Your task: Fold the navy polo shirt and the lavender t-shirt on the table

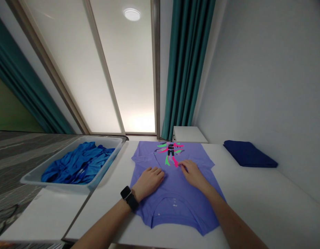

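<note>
Tub (pixel 96 178) holds blue cloth (pixel 79 164); left hand (pixel 149 180) and right hand (pixel 193 174) touch purple shirt (pixel 175 186), grips unclear.

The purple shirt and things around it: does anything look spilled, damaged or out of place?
No spill or damage shows on the purple shirt. Only the blue fabric looks untidy: it lies crumpled in the plastic bin, while the navy cloth is neatly folded.

Purple shirt (pixel 172 185) on white table (pixel 255 197) — hands (pixel 149 181) atop
</note>
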Demonstrator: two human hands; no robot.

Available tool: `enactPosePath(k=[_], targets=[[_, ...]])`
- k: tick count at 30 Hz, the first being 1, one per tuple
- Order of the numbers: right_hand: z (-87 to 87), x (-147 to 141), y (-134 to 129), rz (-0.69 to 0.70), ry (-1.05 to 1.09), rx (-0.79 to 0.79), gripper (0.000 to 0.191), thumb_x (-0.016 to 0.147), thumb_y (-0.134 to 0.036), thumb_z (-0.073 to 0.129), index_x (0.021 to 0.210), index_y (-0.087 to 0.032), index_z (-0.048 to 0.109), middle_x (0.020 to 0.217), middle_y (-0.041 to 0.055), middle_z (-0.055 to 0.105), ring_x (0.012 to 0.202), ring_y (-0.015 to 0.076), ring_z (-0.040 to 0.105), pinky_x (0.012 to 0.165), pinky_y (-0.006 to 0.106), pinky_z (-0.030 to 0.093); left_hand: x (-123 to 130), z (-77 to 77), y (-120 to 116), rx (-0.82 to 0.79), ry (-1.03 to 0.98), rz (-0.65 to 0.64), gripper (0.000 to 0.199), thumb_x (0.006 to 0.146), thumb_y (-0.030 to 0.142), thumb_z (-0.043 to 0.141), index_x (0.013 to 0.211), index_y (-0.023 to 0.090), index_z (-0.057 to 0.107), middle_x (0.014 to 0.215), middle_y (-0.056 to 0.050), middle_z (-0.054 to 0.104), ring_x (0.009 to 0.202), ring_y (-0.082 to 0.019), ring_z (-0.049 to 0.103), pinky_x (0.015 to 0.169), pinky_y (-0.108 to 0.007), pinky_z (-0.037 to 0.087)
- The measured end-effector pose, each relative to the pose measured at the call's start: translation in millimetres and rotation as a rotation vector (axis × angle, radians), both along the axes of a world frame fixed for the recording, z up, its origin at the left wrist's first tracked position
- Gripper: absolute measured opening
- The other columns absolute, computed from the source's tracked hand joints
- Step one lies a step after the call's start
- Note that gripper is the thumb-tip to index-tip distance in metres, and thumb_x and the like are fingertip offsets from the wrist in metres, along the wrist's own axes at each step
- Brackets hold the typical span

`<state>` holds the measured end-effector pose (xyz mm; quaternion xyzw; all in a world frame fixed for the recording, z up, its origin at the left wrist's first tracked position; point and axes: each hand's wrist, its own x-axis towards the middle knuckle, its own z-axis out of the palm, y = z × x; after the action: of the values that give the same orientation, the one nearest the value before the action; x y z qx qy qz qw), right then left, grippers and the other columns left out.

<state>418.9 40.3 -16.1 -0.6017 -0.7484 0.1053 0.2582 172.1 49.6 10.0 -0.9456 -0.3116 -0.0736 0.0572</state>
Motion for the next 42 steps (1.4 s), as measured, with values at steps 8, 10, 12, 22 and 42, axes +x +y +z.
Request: enactPosePath(k=[8, 10, 12, 22, 42], targets=[[1.0, -7, -4, 0.076, -0.020, -0.023, 0.029, 0.094, -0.014, 0.040, 0.104, -0.020, 0.067, 0.104, 0.0069, 0.069, 0.101, 0.0206, 0.058, 0.091, 0.034, 0.040, -9, 7.2, -8, -0.109, -0.125, 0.000, 0.028, 0.099, 0.037, 0.044, 0.117, 0.023, 0.059, 0.112, -0.009, 0.063, 0.105, -0.023, 0.057, 0.093, -0.038, 0.043], [2.9, -9, -6, 0.106, -0.027, -0.028, 0.031, 0.093, -0.011, 0.040, 0.105, -0.019, 0.067, 0.102, 0.0073, 0.069, 0.099, 0.0203, 0.058, 0.089, 0.034, 0.041, -15, 5.9, -13, -0.142, -0.147, -0.025, 0.038, 0.099, 0.040, 0.042, 0.133, 0.024, 0.051, 0.129, -0.010, 0.059, 0.118, -0.024, 0.054, 0.101, -0.040, 0.041], [4.0, -12, -9, 0.136, -0.034, -0.030, 0.034, 0.092, -0.009, 0.040, 0.107, -0.019, 0.068, 0.102, 0.0079, 0.069, 0.100, 0.0204, 0.059, 0.089, 0.034, 0.041, -21, 1.3, -18, -0.158, -0.133, -0.028, 0.048, 0.100, 0.043, 0.040, 0.144, 0.024, 0.041, 0.143, -0.011, 0.051, 0.131, -0.025, 0.047, 0.108, -0.042, 0.036], [10.0, -47, -29, 0.374, -0.027, 0.015, 0.047, 0.086, 0.000, 0.039, 0.122, -0.018, 0.064, 0.125, 0.0077, 0.065, 0.117, 0.0208, 0.055, 0.103, 0.039, 0.039, -27, -3.1, -31, -0.115, -0.119, 0.006, 0.051, 0.099, 0.044, 0.040, 0.145, 0.023, 0.039, 0.148, -0.010, 0.046, 0.136, -0.024, 0.041, 0.115, -0.044, 0.026], [-5.6, -46, -25, 0.400, -0.005, 0.051, 0.041, 0.088, -0.005, 0.040, 0.117, -0.020, 0.065, 0.121, 0.0086, 0.066, 0.114, 0.0224, 0.057, 0.100, 0.043, 0.044, -118, 1.9, -83, -0.189, -0.219, 0.495, 0.014, 0.089, 0.035, 0.056, 0.085, 0.021, 0.058, 0.089, -0.004, 0.064, 0.088, -0.025, 0.058, 0.079, -0.038, 0.035]])
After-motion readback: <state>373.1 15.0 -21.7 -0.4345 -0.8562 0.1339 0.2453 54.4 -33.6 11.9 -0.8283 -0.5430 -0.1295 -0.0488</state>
